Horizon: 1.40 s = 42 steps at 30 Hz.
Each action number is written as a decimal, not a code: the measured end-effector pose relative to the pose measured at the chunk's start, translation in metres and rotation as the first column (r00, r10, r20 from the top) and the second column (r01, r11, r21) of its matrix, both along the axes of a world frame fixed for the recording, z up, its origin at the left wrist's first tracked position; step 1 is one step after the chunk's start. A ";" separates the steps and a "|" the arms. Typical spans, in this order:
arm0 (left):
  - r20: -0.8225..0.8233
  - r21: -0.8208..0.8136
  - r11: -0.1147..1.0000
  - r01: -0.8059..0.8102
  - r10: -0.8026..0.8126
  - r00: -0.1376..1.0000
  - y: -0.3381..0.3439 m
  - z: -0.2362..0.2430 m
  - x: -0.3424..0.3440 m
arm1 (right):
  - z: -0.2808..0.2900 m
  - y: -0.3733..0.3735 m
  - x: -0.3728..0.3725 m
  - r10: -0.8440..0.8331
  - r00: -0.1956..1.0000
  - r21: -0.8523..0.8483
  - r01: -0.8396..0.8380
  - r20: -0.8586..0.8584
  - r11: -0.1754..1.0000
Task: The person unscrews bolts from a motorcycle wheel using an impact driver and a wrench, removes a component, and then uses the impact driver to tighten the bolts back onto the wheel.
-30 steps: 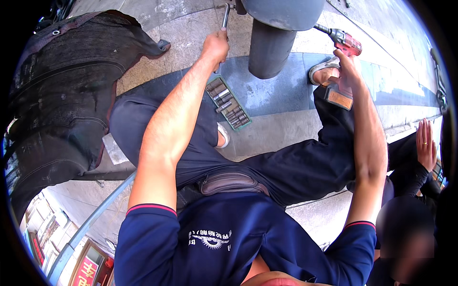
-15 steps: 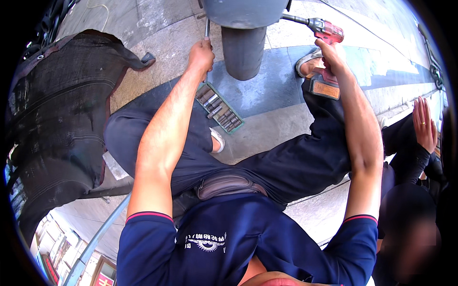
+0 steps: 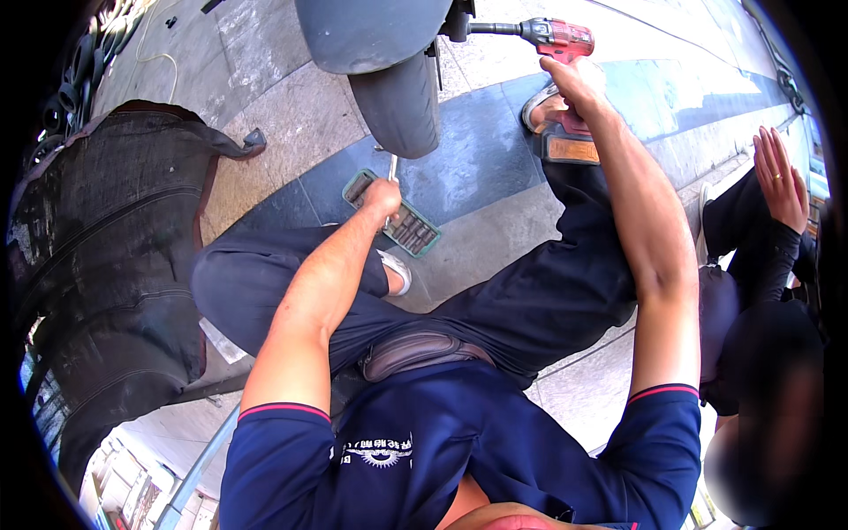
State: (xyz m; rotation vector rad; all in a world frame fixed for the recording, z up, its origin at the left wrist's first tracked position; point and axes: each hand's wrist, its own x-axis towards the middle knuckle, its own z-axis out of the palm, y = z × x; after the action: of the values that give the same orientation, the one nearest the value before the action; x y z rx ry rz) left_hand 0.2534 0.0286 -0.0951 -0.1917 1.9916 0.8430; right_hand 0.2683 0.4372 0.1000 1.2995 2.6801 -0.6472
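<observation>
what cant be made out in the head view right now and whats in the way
All in the head view:
Wrench: mid-handle hidden by the left hand.
Red power tool: trigger covered by the right hand; what its tip meets is too small and dark.
Green socket case: partly behind the left hand; socket sizes too small.
Tyre: upper part under the grey fender, itself cut by the top edge.

Bright, smooth metal is shown by the wrench [image 3: 393, 165]. The drill [image 3: 565, 37] is cased in glossy plastic. The mudguard [image 3: 367, 35] is finished in smooth, plastic-looking grey, the tyre [image 3: 397, 106] in matt rubber. Metal sockets [image 3: 411, 231] are held in a plastic-looking tray [image 3: 431, 242]. The cover [image 3: 115, 203] is made of scuffed, matt cloth; the floor [image 3: 481, 141] is laid in patchily shiny tiles.
</observation>
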 end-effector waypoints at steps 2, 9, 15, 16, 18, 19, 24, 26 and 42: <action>0.027 -0.075 0.990 0.119 -0.117 0.993 0.001 -0.004 0.011 | 0.003 -0.005 0.001 0.000 1.000 -0.027 0.000 0.007 1.000; -0.301 -0.144 0.970 0.195 -0.230 0.925 -0.014 -0.019 -0.006 | 0.012 -0.012 0.001 0.009 0.999 -0.078 -0.013 -0.040 0.997; -0.018 0.681 0.557 -0.475 0.662 0.749 0.040 0.102 -0.080 | 0.003 -0.005 -0.003 0.050 0.998 -0.038 -0.051 -0.038 0.998; -0.011 0.739 0.487 -0.465 0.700 0.715 0.045 0.117 -0.085 | 0.002 -0.005 -0.003 0.050 0.998 -0.033 -0.052 -0.043 0.998; 0.033 0.864 0.362 -0.350 0.653 0.756 0.059 0.170 -0.076 | 0.003 -0.002 -0.001 0.042 0.998 -0.025 -0.043 -0.045 0.999; 0.047 0.913 0.290 -0.288 0.627 0.778 0.063 0.194 -0.070 | 0.005 -0.003 0.000 0.039 0.998 -0.026 -0.040 -0.046 0.999; -0.507 0.807 0.545 0.227 0.440 0.741 0.079 0.218 -0.053 | 0.017 0.000 0.009 0.020 0.998 -0.014 -0.021 -0.056 1.000; -0.562 0.742 0.633 0.223 0.404 0.721 0.065 0.223 -0.050 | 0.001 -0.011 -0.004 0.061 0.995 -0.026 -0.063 -0.073 0.998; -0.667 0.708 0.641 0.296 0.471 0.577 0.070 0.231 -0.071 | -0.013 0.005 -0.007 0.045 0.999 -0.021 -0.045 0.010 0.999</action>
State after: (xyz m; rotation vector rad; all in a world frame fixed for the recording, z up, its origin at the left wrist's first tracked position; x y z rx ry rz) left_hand 0.1827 0.0985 0.1356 0.7693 2.1847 2.0981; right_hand 0.2615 0.4419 0.0869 1.2307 2.6781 -0.6599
